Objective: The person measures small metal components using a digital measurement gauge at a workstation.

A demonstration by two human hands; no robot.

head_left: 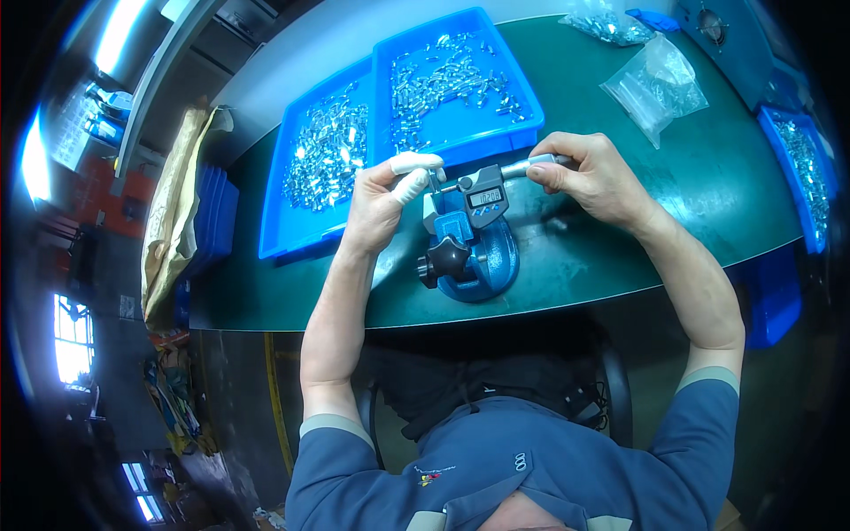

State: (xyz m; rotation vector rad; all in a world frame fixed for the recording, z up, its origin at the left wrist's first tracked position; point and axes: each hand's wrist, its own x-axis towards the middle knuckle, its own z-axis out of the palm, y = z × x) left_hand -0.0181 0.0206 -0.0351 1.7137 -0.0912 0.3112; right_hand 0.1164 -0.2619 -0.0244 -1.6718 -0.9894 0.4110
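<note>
I sat at a workbench (620, 261) with a glossy dark green top that caught the light. Near its front edge, straight before me, stood my micrometer stand (500, 265) on its rounded blue base. Behind it and to my left lay two shallow blue plastic trays, the left tray (276, 217) and the right tray (524, 75), close side by side. Far to my right lay a clear plastic bag (660, 93), just beside a bag of shiny parts (606, 28).
</note>
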